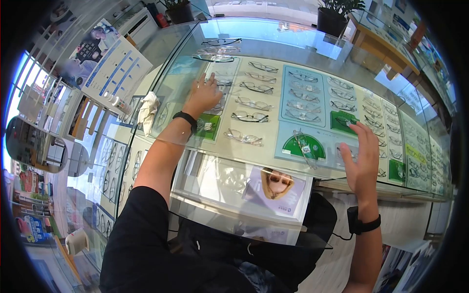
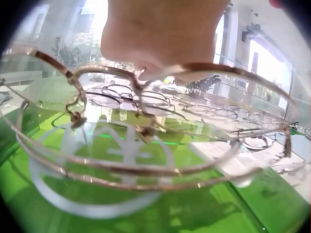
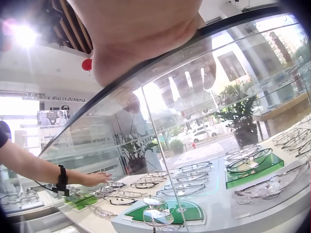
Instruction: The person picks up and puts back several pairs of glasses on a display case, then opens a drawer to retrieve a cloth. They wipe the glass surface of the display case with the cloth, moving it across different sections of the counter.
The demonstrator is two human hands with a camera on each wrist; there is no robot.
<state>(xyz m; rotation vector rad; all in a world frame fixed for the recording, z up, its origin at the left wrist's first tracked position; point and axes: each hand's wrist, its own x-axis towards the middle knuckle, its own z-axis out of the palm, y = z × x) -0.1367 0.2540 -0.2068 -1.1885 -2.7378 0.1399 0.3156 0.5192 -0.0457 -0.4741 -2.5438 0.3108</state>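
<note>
My left hand (image 1: 204,94), a black band on its wrist, reaches over the leftmost column of eyeglasses in a glass display case (image 1: 171,115). Its fingers are extended, with the tips right at a pair of glasses (image 1: 224,82). Below that wrist is a green block (image 1: 211,122); in the left wrist view, thin gold-rimmed glasses (image 2: 124,171) rest on it, close to the camera. My right hand (image 1: 362,163) is raised at the case's front edge, fingers straight and thumb apart, holding nothing. Through the glass, the right wrist view shows my left hand (image 3: 95,179) stretched flat over the frames.
Several columns of glasses, such as a dark pair (image 1: 256,88), fill the case. A blue tray (image 1: 300,119) and a green semicircular stand (image 1: 299,146) lie mid-case. Under the front edge, a drawer (image 1: 207,195) holds a purple print (image 1: 293,195). White cloth (image 1: 148,113) lies at left.
</note>
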